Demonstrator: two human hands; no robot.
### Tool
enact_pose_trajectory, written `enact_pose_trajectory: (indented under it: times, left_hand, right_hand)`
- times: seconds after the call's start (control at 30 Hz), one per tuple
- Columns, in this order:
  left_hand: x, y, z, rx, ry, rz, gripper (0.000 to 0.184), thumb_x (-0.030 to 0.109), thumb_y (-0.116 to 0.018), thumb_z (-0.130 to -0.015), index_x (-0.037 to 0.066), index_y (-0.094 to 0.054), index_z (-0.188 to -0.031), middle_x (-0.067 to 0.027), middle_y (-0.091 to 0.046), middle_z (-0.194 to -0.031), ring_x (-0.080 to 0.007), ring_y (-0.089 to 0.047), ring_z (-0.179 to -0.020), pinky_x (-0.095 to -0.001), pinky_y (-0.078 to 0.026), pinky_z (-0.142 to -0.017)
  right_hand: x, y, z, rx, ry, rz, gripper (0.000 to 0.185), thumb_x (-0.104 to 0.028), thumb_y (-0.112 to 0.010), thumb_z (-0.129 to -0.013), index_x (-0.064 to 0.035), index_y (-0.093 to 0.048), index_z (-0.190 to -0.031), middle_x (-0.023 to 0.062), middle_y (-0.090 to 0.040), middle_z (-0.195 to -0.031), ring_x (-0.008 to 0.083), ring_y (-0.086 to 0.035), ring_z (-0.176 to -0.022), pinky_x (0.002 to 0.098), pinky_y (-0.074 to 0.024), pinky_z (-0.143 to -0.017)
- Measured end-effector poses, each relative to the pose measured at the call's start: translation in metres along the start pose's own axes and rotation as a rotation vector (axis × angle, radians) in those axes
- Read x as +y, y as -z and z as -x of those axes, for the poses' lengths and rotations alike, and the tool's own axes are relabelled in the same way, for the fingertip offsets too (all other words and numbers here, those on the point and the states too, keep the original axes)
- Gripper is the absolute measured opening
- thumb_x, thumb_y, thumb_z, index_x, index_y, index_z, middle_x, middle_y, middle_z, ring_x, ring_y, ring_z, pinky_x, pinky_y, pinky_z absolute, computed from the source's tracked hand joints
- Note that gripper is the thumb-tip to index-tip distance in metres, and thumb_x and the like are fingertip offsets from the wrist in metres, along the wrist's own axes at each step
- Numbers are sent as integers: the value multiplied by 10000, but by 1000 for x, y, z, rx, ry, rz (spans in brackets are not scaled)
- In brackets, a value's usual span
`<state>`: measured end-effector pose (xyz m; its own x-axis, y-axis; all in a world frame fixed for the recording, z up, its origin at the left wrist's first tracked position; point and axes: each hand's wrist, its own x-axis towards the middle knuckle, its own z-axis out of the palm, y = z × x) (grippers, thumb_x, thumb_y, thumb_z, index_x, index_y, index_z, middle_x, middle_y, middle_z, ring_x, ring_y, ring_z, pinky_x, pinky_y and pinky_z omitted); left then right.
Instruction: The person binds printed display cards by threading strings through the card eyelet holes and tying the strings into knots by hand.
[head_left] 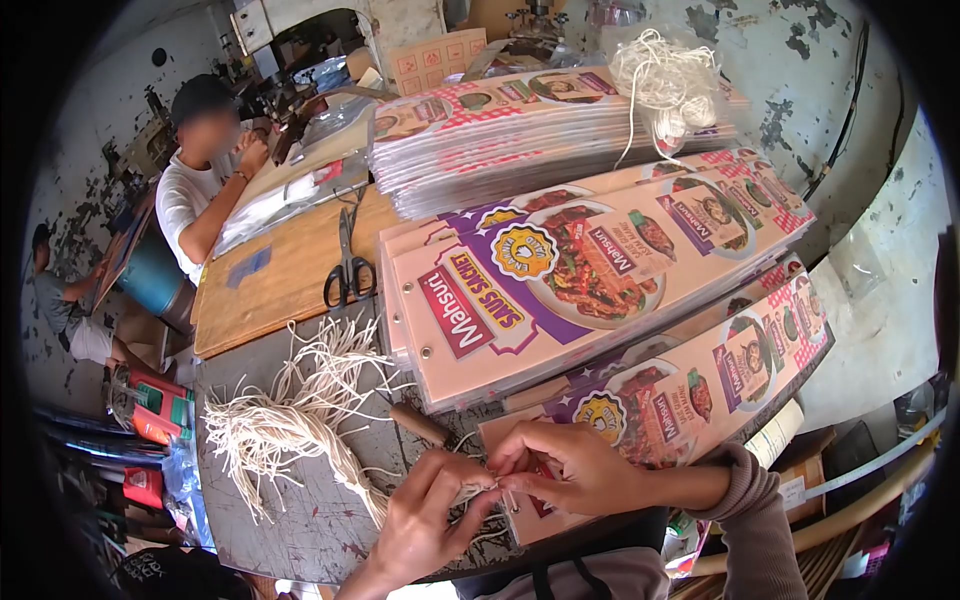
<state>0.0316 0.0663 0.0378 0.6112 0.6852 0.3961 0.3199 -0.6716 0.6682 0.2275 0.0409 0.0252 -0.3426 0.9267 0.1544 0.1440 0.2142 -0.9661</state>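
Note:
At the table's front edge my left hand point(430, 510) and my right hand point(555, 465) meet fingertip to fingertip, both pinching a thin white string at the corner of a printed card point(690, 400). The card lies flat under my right hand. Left of my hands spreads a bundle of white strings point(290, 430). A wooden-handled tool point(418, 424) rests just beyond my fingers. Further back is a large stack of printed cards point(600, 260) with metal eyelets at its near corners.
Black scissors point(348, 265) lie on a wooden board point(290, 260). Another card stack point(500, 130) carries a bag of tangled string point(668, 85). A person in a white shirt point(185, 210) sits across at the left; another person point(60, 300) is farther left.

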Motion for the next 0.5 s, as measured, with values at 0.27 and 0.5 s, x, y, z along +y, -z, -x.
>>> enact_pose_trajectory:
  times: [0.27, 0.5]
  left_hand:
    - [3, 18, 3, -10, 40, 15, 182, -5, -739, -655, 46, -618, -782, -59, -625, -718, -145, -602, -596, -268, -483, -509]
    - [11, 32, 7, 8, 100, 26, 140, -1, -728, -639, 60, -633, -722, -42, -619, -612, -102, -576, -483, -228, -447, -432]
  right_hand:
    - [-3, 2, -2, -38, 59, 52, 129, -27, -604, -812, 2, -538, -918, 107, -588, -826, 196, -619, -733, 316, -482, -643]
    - [-1, 2, -6, -85, 119, 89, 117, -17, -595, -797, -2, -518, -885, 89, -591, -809, 217, -616, -715, 320, -480, -638]
